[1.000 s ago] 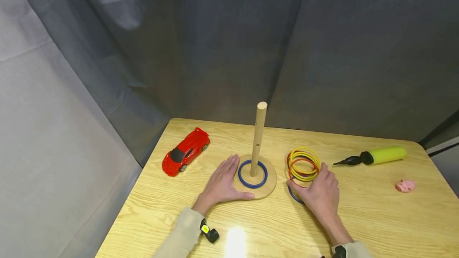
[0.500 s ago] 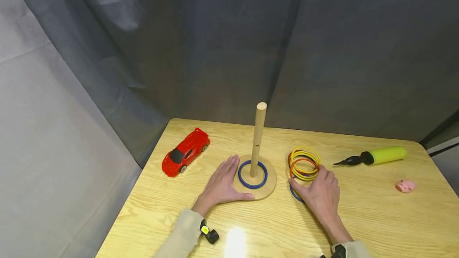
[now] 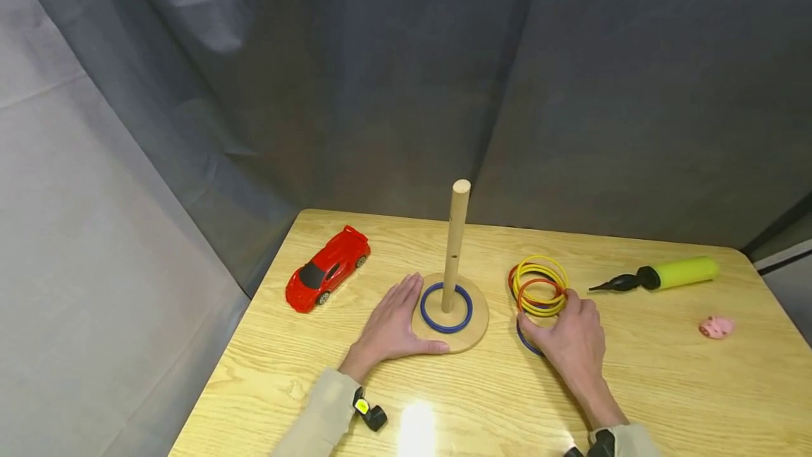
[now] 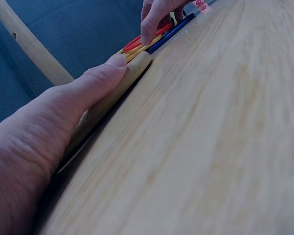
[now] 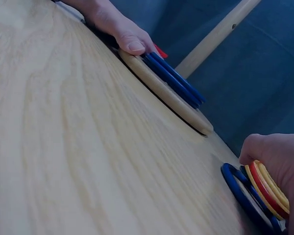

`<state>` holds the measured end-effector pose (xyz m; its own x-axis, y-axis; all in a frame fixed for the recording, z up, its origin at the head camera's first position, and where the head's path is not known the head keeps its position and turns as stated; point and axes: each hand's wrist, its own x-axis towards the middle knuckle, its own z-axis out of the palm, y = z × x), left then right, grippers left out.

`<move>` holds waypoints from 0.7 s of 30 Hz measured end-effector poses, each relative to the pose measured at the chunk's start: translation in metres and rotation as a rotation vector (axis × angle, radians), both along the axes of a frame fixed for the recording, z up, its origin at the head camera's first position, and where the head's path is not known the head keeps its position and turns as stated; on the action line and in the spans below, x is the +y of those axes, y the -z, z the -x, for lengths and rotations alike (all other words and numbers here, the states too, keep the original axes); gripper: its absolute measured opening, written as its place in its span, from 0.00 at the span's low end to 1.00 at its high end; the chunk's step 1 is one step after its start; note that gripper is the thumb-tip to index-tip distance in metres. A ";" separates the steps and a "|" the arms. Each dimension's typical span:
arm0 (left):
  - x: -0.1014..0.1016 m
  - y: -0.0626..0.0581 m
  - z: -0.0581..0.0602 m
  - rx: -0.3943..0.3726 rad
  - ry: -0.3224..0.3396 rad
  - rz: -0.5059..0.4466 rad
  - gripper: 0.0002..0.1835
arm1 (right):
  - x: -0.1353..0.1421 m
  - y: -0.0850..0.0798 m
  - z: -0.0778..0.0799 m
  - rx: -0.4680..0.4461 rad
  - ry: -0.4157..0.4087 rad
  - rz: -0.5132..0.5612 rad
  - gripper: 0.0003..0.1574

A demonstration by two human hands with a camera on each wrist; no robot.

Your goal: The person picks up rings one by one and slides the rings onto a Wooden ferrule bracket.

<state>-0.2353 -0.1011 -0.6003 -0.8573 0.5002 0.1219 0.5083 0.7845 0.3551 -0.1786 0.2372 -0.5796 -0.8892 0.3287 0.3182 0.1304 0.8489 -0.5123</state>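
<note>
Red plastic comes first: a toy car (image 3: 328, 269) left of the wooden stand (image 3: 472, 337), well apart from it, its long axis slanting so the nose points nearer to us. Next we find the left hand (image 3: 395, 324) against the stand's left and near edge, fingers straight, thumb spread away from them along the base; it touches the stand but does not curl around it.

On the stand's base, blue rings (image 3: 447, 330) lie flat around the foot of the post (image 3: 454, 252); from the right wrist we make out two, stacked. That post stands upright, bare above them.

Just to the stand's right, on the tabletop (image 3: 666, 390), lies the bundle of rings (image 3: 547, 313), yellow, red and blue overlapping. At the bundle's right and near side, the right hand (image 3: 574, 337) grips some of them between thumb and fingers; how many, we cannot tell. We judge this the relation that counts: the stand lies left of the right hand, across a short gap, with its long axis vertical while most of the rings lie nearly flat.

Farther right of the stand we see the yellow-green pump (image 3: 685, 273), its black nozzle pointing toward the stand, then the pink pig toy (image 3: 717, 327).
</note>
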 end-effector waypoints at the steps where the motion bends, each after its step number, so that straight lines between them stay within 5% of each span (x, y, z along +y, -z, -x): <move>1: 0.000 0.000 0.000 -0.001 0.000 -0.001 0.78 | 0.001 -0.001 0.000 -0.002 -0.002 -0.002 0.62; 21: -0.001 -0.002 0.000 -0.003 0.000 0.002 0.77 | 0.006 -0.014 -0.002 -0.028 -0.050 -0.001 0.65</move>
